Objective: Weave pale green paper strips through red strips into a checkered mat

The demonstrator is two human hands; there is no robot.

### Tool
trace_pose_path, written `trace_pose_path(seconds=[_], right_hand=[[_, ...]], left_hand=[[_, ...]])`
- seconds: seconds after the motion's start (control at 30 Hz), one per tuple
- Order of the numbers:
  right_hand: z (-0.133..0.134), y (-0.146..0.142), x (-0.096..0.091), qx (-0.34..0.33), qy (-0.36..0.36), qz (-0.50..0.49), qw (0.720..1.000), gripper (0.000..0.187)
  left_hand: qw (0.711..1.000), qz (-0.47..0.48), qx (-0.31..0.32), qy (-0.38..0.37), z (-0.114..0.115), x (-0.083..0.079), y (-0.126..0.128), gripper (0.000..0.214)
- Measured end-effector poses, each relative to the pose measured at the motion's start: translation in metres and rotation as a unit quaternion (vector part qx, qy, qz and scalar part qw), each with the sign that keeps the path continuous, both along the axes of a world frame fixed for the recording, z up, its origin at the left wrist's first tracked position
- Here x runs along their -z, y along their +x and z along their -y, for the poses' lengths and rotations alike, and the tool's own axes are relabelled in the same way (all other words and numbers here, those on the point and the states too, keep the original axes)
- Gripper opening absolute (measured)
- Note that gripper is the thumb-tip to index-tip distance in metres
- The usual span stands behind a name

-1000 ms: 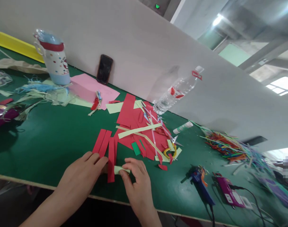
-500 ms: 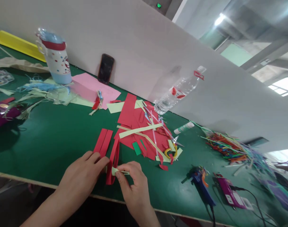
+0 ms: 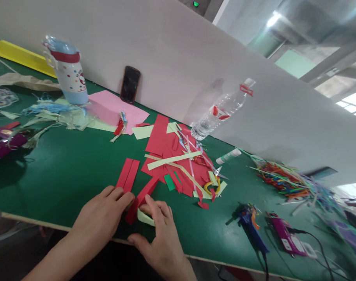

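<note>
Green tabletop [image 3: 78, 160] is backed by grey partition [image 3: 166, 58], ceiling light [image 3: 273, 18] beyond; red strip [image 3: 141, 201] is flanked by right hand [image 3: 163, 236], spread loose, and left hand [image 3: 98, 212], grip indiscernible.

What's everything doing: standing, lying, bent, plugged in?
Left hand: fingers curled, grip hidden
Right hand: thumb and fingers apart
Pale green strip: bent
Red strip: slanted
Flask: standing
Clear bottle: standing
Phone: leaning on wall, screen dark
Yellow-handled scissors: lying, blades look parted
White tube: lying
Blue glue gun: lying
Purple box: cable plugged in

Grn tbl [image 3: 78, 168] w/ red ppr strips [image 3: 132, 176], pink sheet [image 3: 133, 117], clr btl [image 3: 205, 124]
</note>
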State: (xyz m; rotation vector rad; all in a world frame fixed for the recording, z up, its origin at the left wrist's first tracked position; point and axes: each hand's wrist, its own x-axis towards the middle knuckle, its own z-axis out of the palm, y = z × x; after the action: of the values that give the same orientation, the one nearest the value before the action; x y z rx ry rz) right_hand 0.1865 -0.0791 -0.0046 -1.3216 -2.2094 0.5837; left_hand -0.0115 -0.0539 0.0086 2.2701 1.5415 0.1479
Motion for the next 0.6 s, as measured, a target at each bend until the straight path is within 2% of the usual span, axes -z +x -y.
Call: trace_pose_path(seconds=[0.13,0.23,0.4,0.6], right_hand=[[-0.002,-0.007,0.003,0.018,0.023,0.033,0.999,0.088],[-0.003,-0.01,0.007,0.027,0.038,0.044,0.998,0.085],[-0.004,-0.01,0.008,0.044,0.025,0.043,0.998,0.081],[-0.004,-0.012,0.002,0.074,0.002,0.016,0.997,0.07]], left_hand=[[0.999,0.032,0.017,-0.008,-0.003,0.006,-0.012,0.057],[0.998,0.058,0.029,-0.016,-0.008,0.014,-0.026,0.061],[0.995,0.083,0.044,-0.03,-0.016,0.017,-0.036,0.048],[0.995,0.074,0.062,-0.034,-0.02,0.007,-0.02,0.029]])
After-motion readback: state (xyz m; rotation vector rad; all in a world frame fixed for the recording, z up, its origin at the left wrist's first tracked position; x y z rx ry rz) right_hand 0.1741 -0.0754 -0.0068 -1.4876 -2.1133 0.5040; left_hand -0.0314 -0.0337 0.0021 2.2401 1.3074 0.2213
